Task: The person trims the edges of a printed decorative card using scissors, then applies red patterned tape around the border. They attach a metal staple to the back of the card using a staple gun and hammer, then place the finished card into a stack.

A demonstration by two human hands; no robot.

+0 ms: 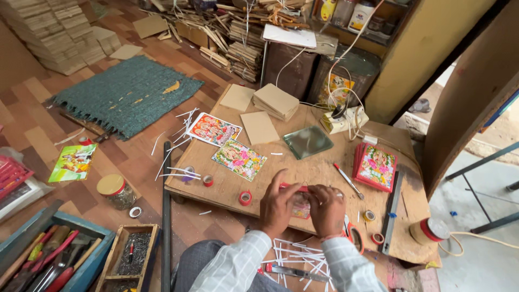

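Resting between left hand and right hand, small framed picture.

Person is wearing a long-sleeved shirt, white with a thin blue-grey check. Both sleeves are showing at the bottom centre of the frame, cuffs reaching the wrists. Left sleeve is showing creases along the forearm; right sleeve is showing the same check, cuff slightly loose. A thin orange-red thread band is sitting at the right wrist, just above the cuff. Grey trousers are showing at the bottom, left of the sleeves. Left hand and right hand are going bare, no gloves.
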